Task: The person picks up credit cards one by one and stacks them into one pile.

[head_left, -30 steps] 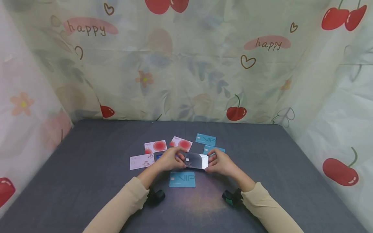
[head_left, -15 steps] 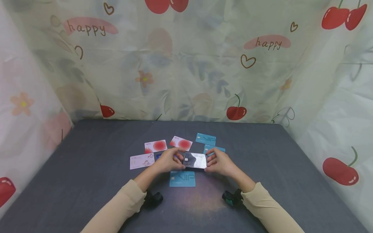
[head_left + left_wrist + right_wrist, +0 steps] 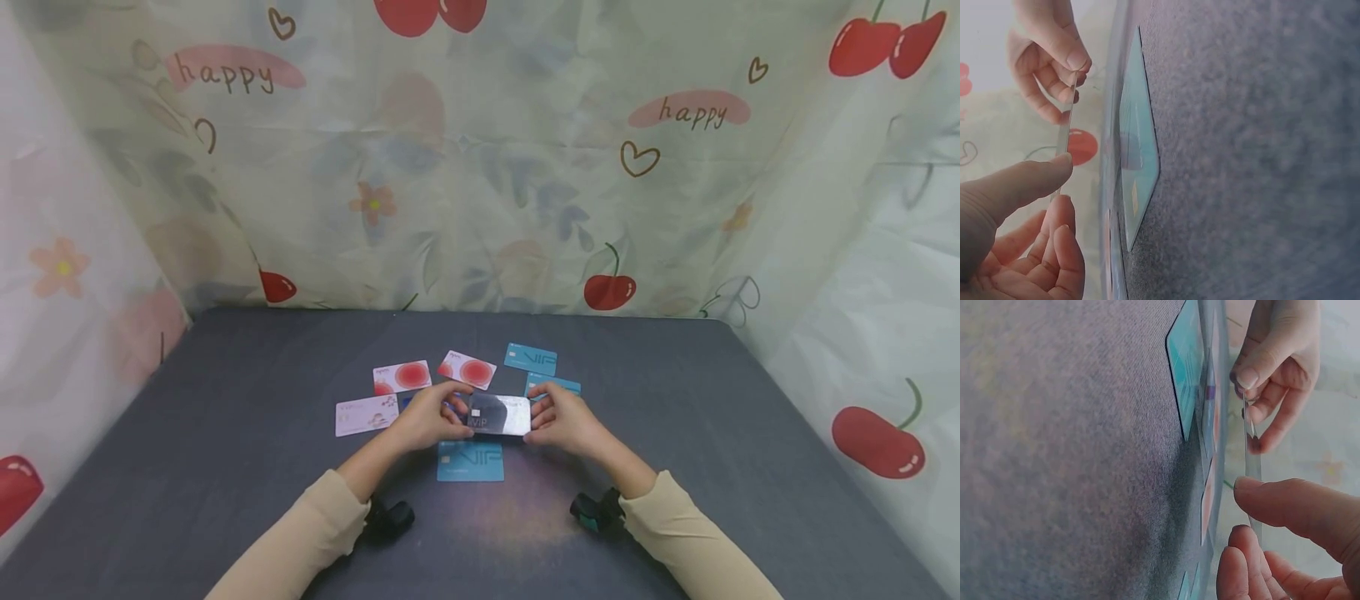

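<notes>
Above the table, both hands hold a shiny dark-and-silver VIP card (image 3: 498,415) by its two short ends. My left hand (image 3: 432,415) pinches its left end, and my right hand (image 3: 567,420) pinches its right end. In the left wrist view the card (image 3: 1067,125) appears nearly edge-on, apart from the tabletop. The right wrist view also shows the card (image 3: 1252,459) as a thin strip between the hands. A light blue VIP card (image 3: 470,462) lies flat just in front of the held card. Behind the left hand, a darker blue card is mostly hidden.
A pale pink card (image 3: 367,415) lies at the left. Behind are two cards with red circles, one left (image 3: 402,377) and one right (image 3: 467,370). Two more blue cards, a far one (image 3: 530,358) and a nearer one (image 3: 552,384), lie back right on the dark grey tablecloth (image 3: 675,467).
The held VIP card has shifted slightly left, and both hands with it, the left one more than the right. The cards on the table have not moved.
</notes>
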A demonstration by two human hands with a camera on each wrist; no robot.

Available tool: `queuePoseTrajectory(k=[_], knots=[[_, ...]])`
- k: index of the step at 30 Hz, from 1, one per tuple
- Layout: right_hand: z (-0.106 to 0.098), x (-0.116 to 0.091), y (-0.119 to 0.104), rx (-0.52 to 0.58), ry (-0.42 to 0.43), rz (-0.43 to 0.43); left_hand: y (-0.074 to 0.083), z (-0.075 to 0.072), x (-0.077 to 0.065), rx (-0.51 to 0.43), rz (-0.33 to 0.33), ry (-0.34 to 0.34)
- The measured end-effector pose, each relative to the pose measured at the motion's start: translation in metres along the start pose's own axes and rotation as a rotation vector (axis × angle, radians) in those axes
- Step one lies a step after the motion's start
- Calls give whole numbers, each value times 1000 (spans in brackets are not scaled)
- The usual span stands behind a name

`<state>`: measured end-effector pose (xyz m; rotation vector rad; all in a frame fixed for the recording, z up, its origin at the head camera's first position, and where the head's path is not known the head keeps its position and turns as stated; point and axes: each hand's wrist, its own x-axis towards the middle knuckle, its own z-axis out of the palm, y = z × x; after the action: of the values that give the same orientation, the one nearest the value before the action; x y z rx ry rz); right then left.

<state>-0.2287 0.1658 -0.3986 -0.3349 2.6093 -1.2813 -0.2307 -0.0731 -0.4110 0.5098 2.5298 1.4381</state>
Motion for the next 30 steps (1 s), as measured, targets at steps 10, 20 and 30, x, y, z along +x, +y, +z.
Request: queuePoseTrajectory(k=[10, 20, 30], knots=[[0, -2, -4, -21, -17, -29, 2, -3, -7, 33, 35, 12], [4, -2, -7, -26, -44, -1, 4, -9, -17, 76, 47, 21], [6, -3, -10, -20, -59, 1, 1, -12, -21, 78, 69, 20]])
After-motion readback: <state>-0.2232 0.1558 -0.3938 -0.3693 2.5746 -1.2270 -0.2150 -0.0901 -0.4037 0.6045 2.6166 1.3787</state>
